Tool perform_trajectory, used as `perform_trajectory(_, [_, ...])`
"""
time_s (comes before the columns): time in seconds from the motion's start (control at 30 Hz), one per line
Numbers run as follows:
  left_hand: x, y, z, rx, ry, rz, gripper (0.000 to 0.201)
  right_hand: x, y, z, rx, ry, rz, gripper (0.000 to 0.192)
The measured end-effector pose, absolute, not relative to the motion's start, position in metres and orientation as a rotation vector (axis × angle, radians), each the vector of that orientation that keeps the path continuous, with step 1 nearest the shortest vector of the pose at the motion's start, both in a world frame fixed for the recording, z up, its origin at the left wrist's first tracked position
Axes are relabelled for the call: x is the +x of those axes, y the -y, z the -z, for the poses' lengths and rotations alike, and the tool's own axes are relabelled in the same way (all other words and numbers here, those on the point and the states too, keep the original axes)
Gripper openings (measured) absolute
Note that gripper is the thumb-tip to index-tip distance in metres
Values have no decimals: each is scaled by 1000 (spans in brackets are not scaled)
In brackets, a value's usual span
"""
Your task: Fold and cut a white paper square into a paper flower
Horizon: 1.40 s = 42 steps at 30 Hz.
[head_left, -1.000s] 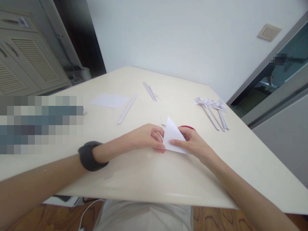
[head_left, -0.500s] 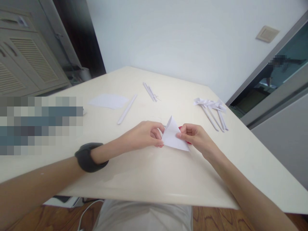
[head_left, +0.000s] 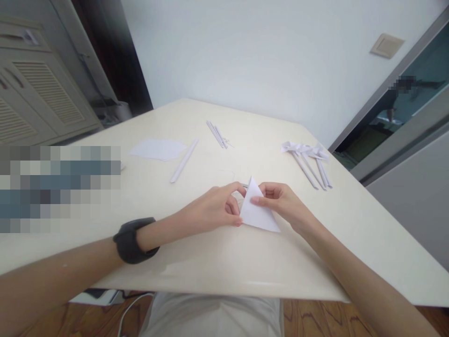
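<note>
A white sheet folded into a triangle [head_left: 258, 213] stands tilted on the cream table [head_left: 210, 262], held between both hands. My left hand [head_left: 213, 210], with a dark band on its wrist, pinches the triangle's left edge. My right hand [head_left: 282, 203] grips the right edge near the top point, thumb on the front face. The paper's lower corner rests on the table toward me.
A flat white sheet [head_left: 157, 150] and a rolled paper stick [head_left: 184, 160] lie at the left. Thin sticks [head_left: 217, 134] lie farther back. Several paper sticks with folded tops [head_left: 310, 161] lie at the right, near the table edge.
Both hands and the triangle have shifted slightly right and toward me. The red object seen behind the right hand earlier is now hidden. My fingers have regripped the paper's edges.
</note>
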State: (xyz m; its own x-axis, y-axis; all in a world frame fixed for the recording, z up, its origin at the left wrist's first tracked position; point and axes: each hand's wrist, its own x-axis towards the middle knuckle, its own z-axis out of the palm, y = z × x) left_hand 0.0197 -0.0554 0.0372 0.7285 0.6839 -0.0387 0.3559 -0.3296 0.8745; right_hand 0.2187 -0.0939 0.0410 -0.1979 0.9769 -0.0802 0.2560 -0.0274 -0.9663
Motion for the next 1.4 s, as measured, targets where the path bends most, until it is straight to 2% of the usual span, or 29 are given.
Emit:
perform_trajectory(0.17, [18, 55, -39, 1963, -776, -424, 39, 219, 93, -38, -1330, 1533, -1209, 29])
perform_trajectory(0.33, [17, 53, -37, 1978, -780, -385, 40, 222, 91, -41, -1325, 1573, -1198, 21])
perform_trajectory(0.63, [15, 49, -34, 1948, -749, -331, 41, 222, 91, -37, -1327, 1653, -1005, 19])
perform_trajectory(0.77, [16, 50, -32, 1857, -724, -269, 45, 217, 90, -34, -1324, 1730, -1048, 16])
perform_trajectory(1.03, [18, 47, -29, 1803, -725, -239, 32, 213, 92, -29, -1298, 1624, -1228, 16])
perform_trajectory(1.2, [18, 45, -29, 1814, -696, -223, 13, 216, 93, -32, -1325, 1674, -1053, 24])
perform_trajectory(1.33, [19, 46, -31, 1808, -699, -201, 12, 215, 94, -36, -1360, 1785, -850, 27])
perform_trajectory(1.4, [19, 47, -31, 1806, -707, -194, 12, 214, 94, -37, -1350, 1804, -849, 22])
